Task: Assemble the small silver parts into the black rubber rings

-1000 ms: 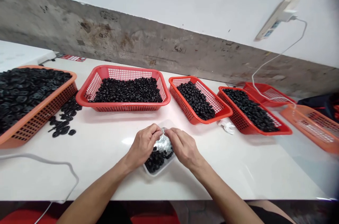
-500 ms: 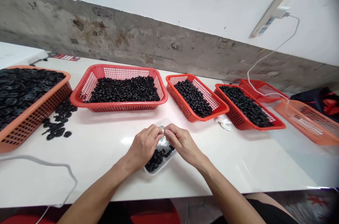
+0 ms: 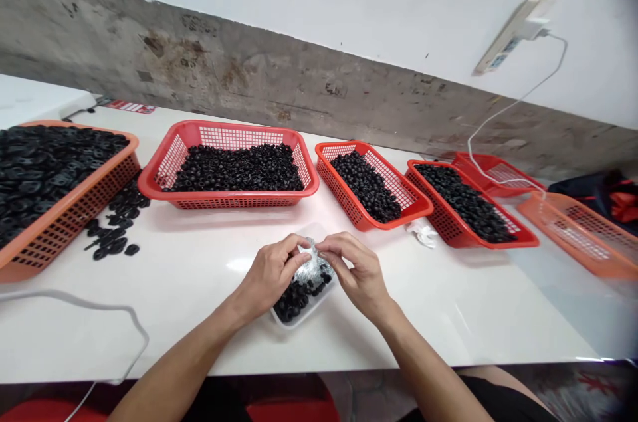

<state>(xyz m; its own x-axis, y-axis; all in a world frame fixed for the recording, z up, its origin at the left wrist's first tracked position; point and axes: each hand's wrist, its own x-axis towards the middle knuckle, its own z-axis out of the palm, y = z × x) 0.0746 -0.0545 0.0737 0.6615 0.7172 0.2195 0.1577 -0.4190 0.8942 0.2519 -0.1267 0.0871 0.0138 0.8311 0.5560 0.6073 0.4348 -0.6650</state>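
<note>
Left fingers (image 3: 292, 250) pressed together on a crinkled silvery packet (image 3: 310, 269), at 3 o'clock from the left hand (image 3: 269, 274). Fingertips (image 3: 323, 244) of the right hand (image 3: 359, 274) pinched its top from 3 o'clock. Black rubber rings (image 3: 298, 298) lay at 6 o'clock in a clear plastic tray (image 3: 302, 323).

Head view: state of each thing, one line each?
Left hand: pinching crinkled silver packet.
Right hand: fingertips pinching the packet's top.
Clear plastic tray: lying flat, holding packet and rings.
Small black rings: piled in tray.
Red plastic mesh basket: filled with black rings.
Orange plastic mesh basket: heaped with flat black parts.
</note>
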